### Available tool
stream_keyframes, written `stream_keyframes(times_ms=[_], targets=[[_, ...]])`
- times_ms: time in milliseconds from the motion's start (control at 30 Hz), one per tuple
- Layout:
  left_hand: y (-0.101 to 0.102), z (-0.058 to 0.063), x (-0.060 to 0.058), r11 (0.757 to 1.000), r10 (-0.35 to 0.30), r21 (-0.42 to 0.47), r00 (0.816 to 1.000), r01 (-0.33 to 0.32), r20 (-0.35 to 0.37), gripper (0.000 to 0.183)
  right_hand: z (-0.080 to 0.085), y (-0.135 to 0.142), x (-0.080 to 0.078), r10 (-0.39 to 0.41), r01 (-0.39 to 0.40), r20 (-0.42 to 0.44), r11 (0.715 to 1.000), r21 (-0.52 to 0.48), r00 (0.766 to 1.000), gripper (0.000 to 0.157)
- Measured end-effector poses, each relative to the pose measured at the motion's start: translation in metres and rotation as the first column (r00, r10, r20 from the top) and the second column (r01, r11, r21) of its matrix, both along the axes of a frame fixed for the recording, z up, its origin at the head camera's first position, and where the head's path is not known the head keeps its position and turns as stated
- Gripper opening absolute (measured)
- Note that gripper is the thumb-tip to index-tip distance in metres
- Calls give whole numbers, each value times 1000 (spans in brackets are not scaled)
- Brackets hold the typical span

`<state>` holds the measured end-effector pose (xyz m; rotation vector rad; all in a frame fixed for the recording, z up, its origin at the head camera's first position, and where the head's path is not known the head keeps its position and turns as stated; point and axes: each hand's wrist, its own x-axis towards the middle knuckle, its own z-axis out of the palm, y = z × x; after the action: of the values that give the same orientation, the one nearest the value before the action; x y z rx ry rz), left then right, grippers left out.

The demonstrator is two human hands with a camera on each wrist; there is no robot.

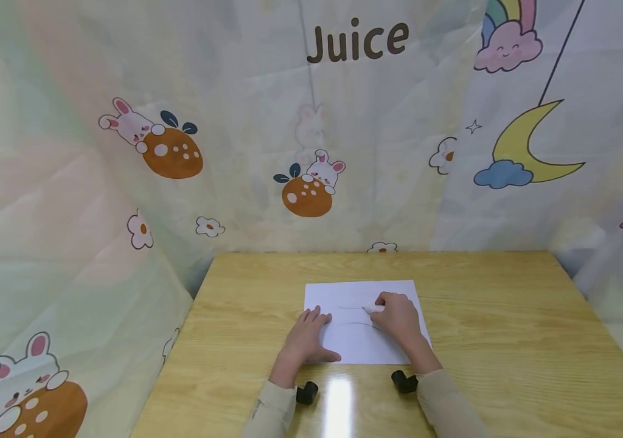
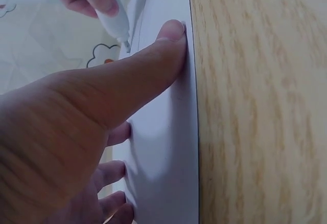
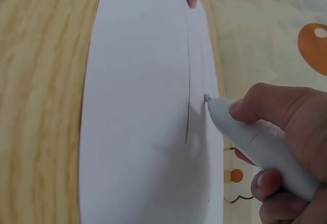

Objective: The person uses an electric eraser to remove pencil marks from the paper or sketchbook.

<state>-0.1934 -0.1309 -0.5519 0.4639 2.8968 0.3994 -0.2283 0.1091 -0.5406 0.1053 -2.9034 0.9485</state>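
Observation:
A white sheet of paper [image 1: 355, 347] lies on the wooden table, bearing two thin dark lines, one above the other. My left hand [image 1: 306, 336] rests spread on the paper's left side, its thumb along the near edge. In my right hand [image 1: 401, 317] I grip a thick white pen [image 3: 255, 137], its tip on the upper line near the far part of the sheet. The left wrist view shows the pen [image 2: 115, 19] beyond my left thumb. Part of the lower line is hidden behind my right hand in the head view.
The wooden table [image 1: 508, 322] extends on both sides of the paper. Black wrist-worn pieces [image 1: 306, 393] sit at both cuffs. A printed cloth curtain [image 1: 235, 121] with bunnies, oranges and a moon hangs behind and beside the table.

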Motion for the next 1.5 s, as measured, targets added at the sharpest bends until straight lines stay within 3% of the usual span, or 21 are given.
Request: stream_keyframes(times_ms=[267, 733, 1133, 1500], targets=[[0, 1, -1, 1000, -6, -3, 1000, 6, 3, 95, -1, 2, -3, -3, 4, 29, 1000, -5, 1000, 17], [-2, -1, -1, 1000, 3, 8, 1000, -3, -8, 96, 3, 11, -22, 138, -140, 83, 990, 22, 987, 16], [-1, 1, -4, 1000, 1, 7, 1000, -1, -21, 96, 11, 13, -31, 173, -179, 89, 981, 72, 981, 17], [-2, 2, 0, 1000, -9, 11, 1000, 9, -6, 97, 7, 16, -30, 179, -182, 103, 983, 28, 978, 16]])
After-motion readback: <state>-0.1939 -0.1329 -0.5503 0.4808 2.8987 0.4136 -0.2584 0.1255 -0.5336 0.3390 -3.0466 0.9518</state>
